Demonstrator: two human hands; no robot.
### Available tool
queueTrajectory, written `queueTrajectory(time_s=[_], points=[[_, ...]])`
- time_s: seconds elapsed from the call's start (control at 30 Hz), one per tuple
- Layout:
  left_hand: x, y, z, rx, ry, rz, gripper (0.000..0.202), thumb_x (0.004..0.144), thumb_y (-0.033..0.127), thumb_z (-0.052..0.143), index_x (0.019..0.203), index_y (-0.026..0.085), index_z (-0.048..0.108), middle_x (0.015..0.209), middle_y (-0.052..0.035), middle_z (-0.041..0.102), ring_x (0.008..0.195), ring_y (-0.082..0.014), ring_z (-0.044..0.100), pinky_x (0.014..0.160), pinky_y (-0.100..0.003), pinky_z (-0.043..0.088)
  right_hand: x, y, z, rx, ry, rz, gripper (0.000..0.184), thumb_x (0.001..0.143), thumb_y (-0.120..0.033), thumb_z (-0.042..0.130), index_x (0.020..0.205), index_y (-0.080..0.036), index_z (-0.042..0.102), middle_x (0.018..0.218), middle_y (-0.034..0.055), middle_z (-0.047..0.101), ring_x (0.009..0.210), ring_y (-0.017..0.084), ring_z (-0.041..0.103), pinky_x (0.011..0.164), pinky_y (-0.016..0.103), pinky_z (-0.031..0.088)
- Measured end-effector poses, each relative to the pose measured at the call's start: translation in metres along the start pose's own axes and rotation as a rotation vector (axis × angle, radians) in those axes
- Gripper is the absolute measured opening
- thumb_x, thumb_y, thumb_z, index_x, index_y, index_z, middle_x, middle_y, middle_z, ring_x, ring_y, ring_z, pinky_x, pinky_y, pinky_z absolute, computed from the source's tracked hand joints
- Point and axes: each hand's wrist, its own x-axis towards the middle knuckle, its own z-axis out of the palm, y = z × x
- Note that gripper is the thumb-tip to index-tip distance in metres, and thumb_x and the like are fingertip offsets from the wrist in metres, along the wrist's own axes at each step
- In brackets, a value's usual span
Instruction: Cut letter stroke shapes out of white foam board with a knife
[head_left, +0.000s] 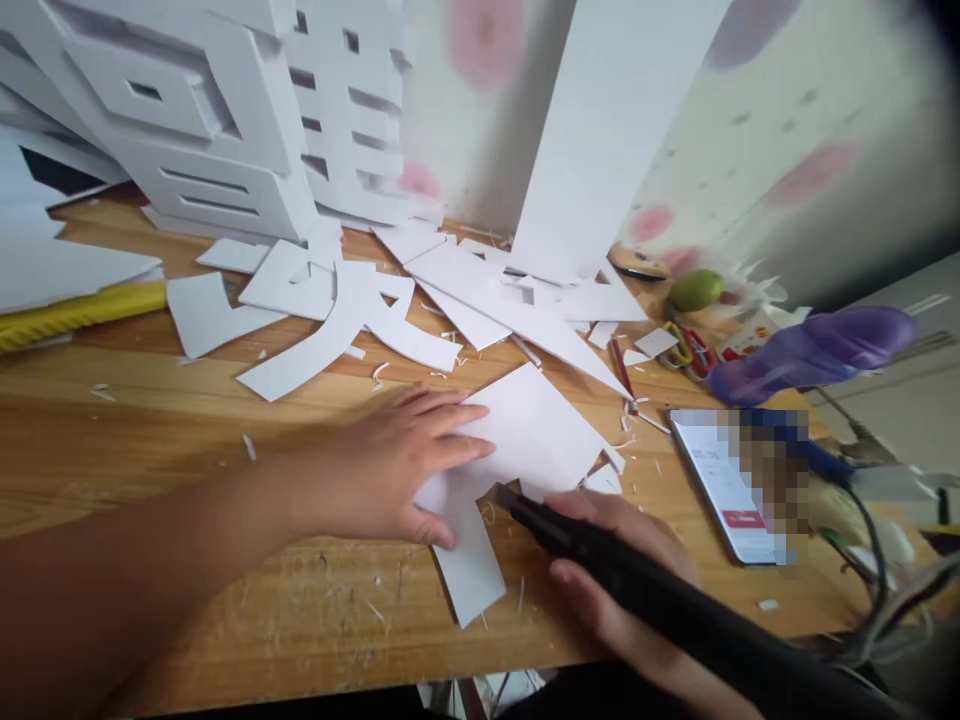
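Observation:
My left hand [412,460] lies flat with its fingers spread on an angular piece of white board [536,425], pressing it to the wooden table. The piece has a notch and a narrow leg that points toward me. My right hand [630,540] is wrapped around a long black hand tool [660,600]. The tool's narrow front end is at the notch; I cannot tell whether it touches the board, and any blade is not visible. Curved white cut-outs [322,325] and thin shavings lie just beyond my left hand.
Layered white board structures [217,110] stand at the back left, and a tall white panel [607,130] leans against the wall. White offcuts [480,290] are piled behind the work. A phone [720,490], scissors [697,350], a purple object [810,350] and cables lie right. A yellow-handled item [90,310] is left.

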Motion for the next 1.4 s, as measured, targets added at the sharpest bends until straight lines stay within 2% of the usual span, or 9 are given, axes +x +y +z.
queueTrajectory(time_s=[0.1,0.27,0.47,0.67,0.93,1.13,1.27,1.4], points=[[0.001,0.001,0.005,0.003,0.016,0.024,0.080,0.069,0.069,0.068,0.138,0.036,0.048,0.156,-0.0094,0.034,0.144,-0.0349,0.025,0.114,-0.054,0.020,-0.006,-0.001,0.010,-0.077,0.021,-0.054,0.024,0.085,-0.024,0.060,0.109,-0.022,0.058,0.080,0.0016,0.074,0.065,0.015,0.072,0.058,0.019,0.059],[0.001,0.005,0.009,-0.013,0.038,0.005,0.074,0.072,0.070,0.065,0.138,0.041,0.047,0.156,-0.0081,0.033,0.143,-0.0374,0.025,0.112,-0.059,0.019,-0.009,0.002,0.015,-0.109,-0.022,-0.104,0.025,0.085,-0.020,0.054,0.110,-0.020,0.055,0.074,0.0012,0.070,0.062,0.014,0.070,0.050,0.017,0.056],[0.001,0.007,0.004,0.001,0.036,0.032,0.062,0.077,0.065,0.064,0.134,0.048,0.049,0.154,-0.0071,0.036,0.140,-0.0367,0.030,0.109,-0.057,0.024,-0.006,-0.003,0.016,-0.190,-0.039,-0.180,0.025,0.084,-0.019,0.056,0.108,-0.016,0.056,0.081,0.0055,0.073,0.071,0.016,0.072,0.061,0.020,0.060],[0.000,0.007,0.006,0.012,0.061,0.042,0.064,0.075,0.066,0.064,0.135,0.049,0.048,0.154,-0.0068,0.036,0.140,-0.0368,0.031,0.108,-0.056,0.024,-0.006,-0.006,0.018,-0.194,-0.064,-0.168,0.026,0.082,-0.017,0.055,0.108,-0.015,0.055,0.075,0.0030,0.072,0.067,0.014,0.071,0.056,0.018,0.059],[0.002,0.006,0.010,0.009,0.032,0.030,0.068,0.075,0.066,0.065,0.138,0.049,0.044,0.158,-0.0066,0.031,0.142,-0.0381,0.026,0.109,-0.059,0.022,-0.013,-0.005,0.016,-0.252,-0.057,-0.203,0.032,0.080,-0.014,0.060,0.112,-0.011,0.061,0.090,0.0071,0.074,0.081,0.015,0.071,0.074,0.022,0.060],[0.002,0.008,0.008,0.013,0.002,0.019,0.075,0.070,0.064,0.071,0.138,0.048,0.044,0.159,-0.0087,0.026,0.144,-0.0381,0.022,0.109,-0.059,0.019,-0.006,-0.011,0.013,-0.204,-0.104,-0.265,0.031,0.079,-0.011,0.062,0.110,-0.008,0.062,0.095,0.0104,0.073,0.085,0.015,0.070,0.074,0.024,0.060],[0.002,0.006,0.010,0.012,0.004,0.024,0.077,0.069,0.064,0.072,0.139,0.049,0.043,0.160,-0.0067,0.025,0.145,-0.0375,0.020,0.110,-0.059,0.017,-0.003,-0.012,0.010,-0.215,-0.106,-0.241,0.033,0.077,-0.010,0.064,0.110,-0.008,0.064,0.097,0.0117,0.073,0.088,0.018,0.070,0.078,0.027,0.060],[0.003,0.006,0.009,0.007,-0.010,0.009,0.076,0.069,0.065,0.071,0.138,0.050,0.043,0.160,-0.0071,0.024,0.145,-0.0399,0.019,0.109,-0.063,0.017,-0.003,-0.013,0.011,-0.197,-0.109,-0.263,0.034,0.076,-0.009,0.064,0.111,-0.008,0.064,0.095,0.0121,0.074,0.085,0.018,0.071,0.075,0.027,0.061]])
